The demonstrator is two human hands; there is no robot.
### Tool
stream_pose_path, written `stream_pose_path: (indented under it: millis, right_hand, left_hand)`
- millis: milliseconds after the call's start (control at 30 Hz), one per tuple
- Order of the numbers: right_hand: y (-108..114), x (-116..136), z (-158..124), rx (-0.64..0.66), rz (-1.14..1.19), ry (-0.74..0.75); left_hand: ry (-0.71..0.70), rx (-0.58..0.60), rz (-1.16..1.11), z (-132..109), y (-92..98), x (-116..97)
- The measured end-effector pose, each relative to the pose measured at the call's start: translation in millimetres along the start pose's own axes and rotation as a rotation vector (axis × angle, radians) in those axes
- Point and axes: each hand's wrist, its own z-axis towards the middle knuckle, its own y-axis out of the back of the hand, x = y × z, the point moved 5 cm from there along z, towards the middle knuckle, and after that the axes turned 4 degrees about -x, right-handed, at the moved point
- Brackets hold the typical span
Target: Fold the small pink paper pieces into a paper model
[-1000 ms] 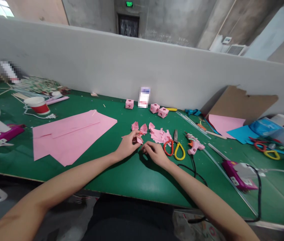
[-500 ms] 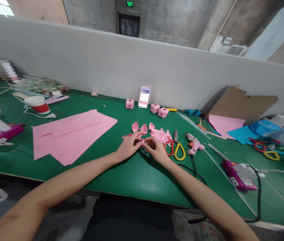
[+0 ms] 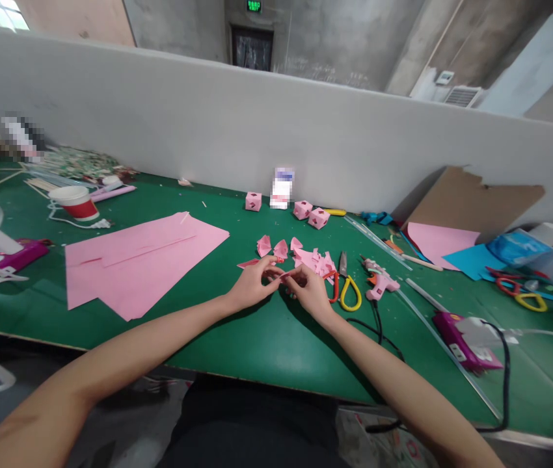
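Observation:
Between my fingertips is a small pink paper piece [image 3: 283,276], mostly covered by the fingers. My left hand [image 3: 253,285] pinches it from the left, and my right hand [image 3: 310,289] pinches it from the right. Just beyond the hands lie several folded pink paper pieces [image 3: 280,248] and a heap of pink paper scraps [image 3: 316,261]. Scissors [image 3: 350,292] with one red and one yellow handle rest beside my right hand. A pink glue gun [image 3: 382,283] lies farther right. Three pink paper cubes [image 3: 253,201] with dark cut-outs stand near the partition.
Large pink paper sheets [image 3: 134,273] lie at left, with a red-and-white paper cup [image 3: 74,203] behind them. Purple power strips [image 3: 466,341] with cables sit at both sides. Clear glue sticks [image 3: 378,240], cardboard [image 3: 472,201] and blue paper [image 3: 469,260] occupy the right. A grey partition [image 3: 183,123] closes the back.
The small paper piece has turned between my fingers and now shows as a thinner edge. My right fingers have curled and shifted slightly. The things on the table stay put.

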Motion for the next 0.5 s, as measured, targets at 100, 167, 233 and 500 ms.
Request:
stream_pose_path:
  millis: [100, 167, 233, 500]
  right_hand:
    - [0.5, 0.0, 0.7, -0.007, 0.001, -0.028]
    - [0.0, -1.8, 1.6, 0.008, 0.047, -0.067]
    - [-0.8, -3.9, 2.9, 0.025, 0.086, -0.09]
    - [-2.6, -4.1, 2.8, 0.001, 0.035, -0.039]
  left_hand:
    - [0.036, 0.012, -0.034, -0.3, -0.6, 0.1]
    - [0.068, 0.01, -0.064, -1.1, -0.8, 0.5]
    - [0.086, 0.008, -0.084, -2.0, -1.3, 0.6]
    - [0.135, 0.029, -0.135, 0.0, -4.9, 5.8]
